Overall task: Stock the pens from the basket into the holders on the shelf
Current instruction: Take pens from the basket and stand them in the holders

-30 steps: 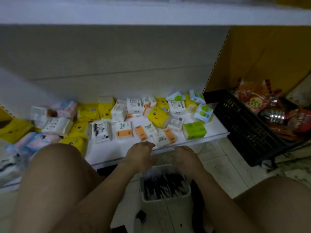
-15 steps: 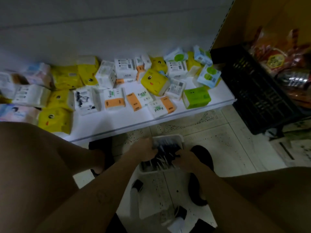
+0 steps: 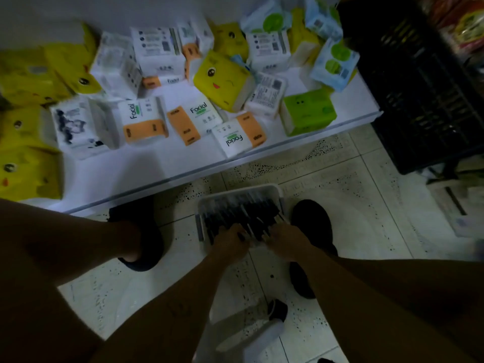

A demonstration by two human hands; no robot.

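Note:
A white basket (image 3: 272, 191) full of dark pens (image 3: 235, 213) stands on the tiled floor between my feet. Both my hands reach into its near end. My left hand (image 3: 229, 242) has its fingers curled round some pens. Close beside it, my right hand (image 3: 286, 241) closes its fingertips on the pen ends. The light is dim, so how many pens each hand holds is unclear. No pen holder shows on the white shelf (image 3: 162, 176) just beyond the basket.
Several tissue packs (image 3: 222, 79) in yellow, white, orange and green cover the shelf. A black crate (image 3: 424, 100) stands at the right. My black shoes (image 3: 311, 221) flank the basket. A pale container with a dark end (image 3: 251, 334) lies on the floor below my arms.
My view has tipped down from the shelf to the floor. Both hands dropped from the shelf edge into the basket and closed on pens at its near end.

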